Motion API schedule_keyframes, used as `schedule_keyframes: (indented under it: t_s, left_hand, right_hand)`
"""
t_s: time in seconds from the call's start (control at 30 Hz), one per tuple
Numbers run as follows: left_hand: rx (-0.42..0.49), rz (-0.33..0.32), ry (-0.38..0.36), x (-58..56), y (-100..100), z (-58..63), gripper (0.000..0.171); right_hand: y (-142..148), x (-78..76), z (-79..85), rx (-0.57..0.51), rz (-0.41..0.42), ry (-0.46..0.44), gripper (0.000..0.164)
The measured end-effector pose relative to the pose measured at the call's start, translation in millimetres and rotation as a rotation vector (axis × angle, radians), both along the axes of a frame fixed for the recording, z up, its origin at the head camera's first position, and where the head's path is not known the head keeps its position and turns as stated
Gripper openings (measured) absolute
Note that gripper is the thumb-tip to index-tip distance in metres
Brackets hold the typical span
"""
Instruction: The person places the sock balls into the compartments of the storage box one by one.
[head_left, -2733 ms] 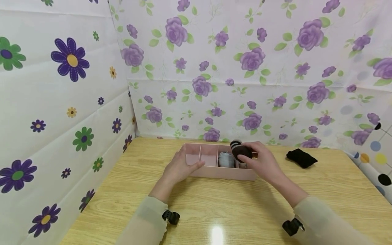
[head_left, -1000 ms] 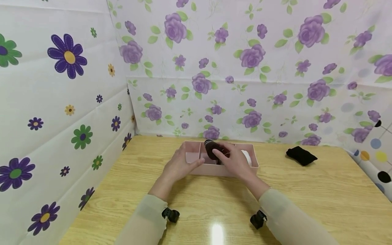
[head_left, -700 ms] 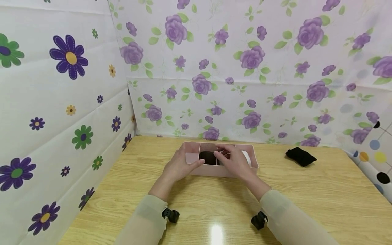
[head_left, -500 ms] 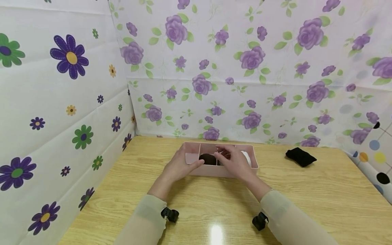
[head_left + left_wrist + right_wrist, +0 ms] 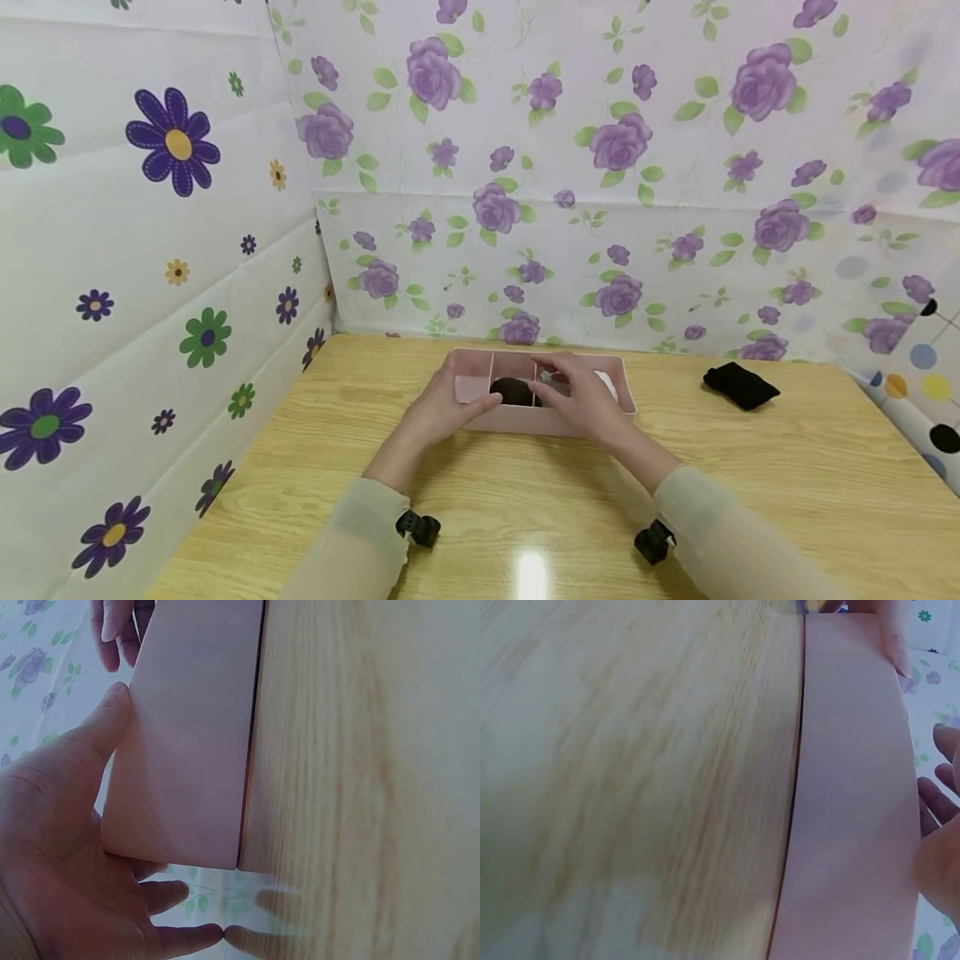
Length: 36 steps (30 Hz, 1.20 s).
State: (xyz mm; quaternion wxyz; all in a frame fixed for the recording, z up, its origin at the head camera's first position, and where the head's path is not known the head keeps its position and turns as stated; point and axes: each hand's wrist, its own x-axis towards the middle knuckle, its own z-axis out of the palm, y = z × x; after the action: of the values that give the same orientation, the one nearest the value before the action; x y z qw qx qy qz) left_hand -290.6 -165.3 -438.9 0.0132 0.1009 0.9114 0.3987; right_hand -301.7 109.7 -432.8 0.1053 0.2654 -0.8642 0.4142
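A pink divided box point(image 5: 517, 422) stands on the wooden table. My left hand point(image 5: 442, 406) grips its left end, the thumb at the front rim and the fingers round the end wall, as the left wrist view also shows. In the second compartment from the left lies a dark brown rolled sock point(image 5: 512, 391). My right hand point(image 5: 583, 398) hovers over the compartments to its right, fingers loosely bent with nothing between them. Beneath it a greyish bundle point(image 5: 553, 387) and a white bundle point(image 5: 606, 382) are partly hidden.
A black folded cloth bundle point(image 5: 741, 386) lies on the table point(image 5: 750, 467) to the right of the box. Flower-patterned sheets point(image 5: 480, 167) rise behind the table and on the left side. The leftmost compartment point(image 5: 471, 387) shows its bare pink floor.
My right hand carried the brown sock left from the right part of the box and let it go into the second compartment. It has since shifted slightly right; my left hand stays put.
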Motion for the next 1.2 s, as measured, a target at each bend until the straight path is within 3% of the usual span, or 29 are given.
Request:
schedule_keyframes:
  t_s: [0.17,0.23,0.47,0.97,1.2]
  left_hand:
    - [-0.036,0.016,0.018,-1.9,1,-1.8,0.125]
    - [-0.07,0.032,0.031,-3.1,1,-0.8,0.125]
    - [-0.161,0.059,0.035,-4.0,2,1.9,0.128]
    - [-0.159,0.069,0.009,-1.2,2,3.0,0.126]
    - [-0.16,0.064,0.006,-1.4,2,2.1,0.126]
  right_hand:
    - [13,0.1,3.1,0.113,-0.037,0.203,0.045]
    - [19,-0.3,5.6,0.127,-0.046,0.235,0.046]
    - [49,4.5,13.0,0.193,-0.104,0.056,0.058]
    - [113,3.4,16.7,0.26,-0.21,0.078,0.065]
    - [150,0.0,13.2,0.279,-0.297,0.017,0.069]
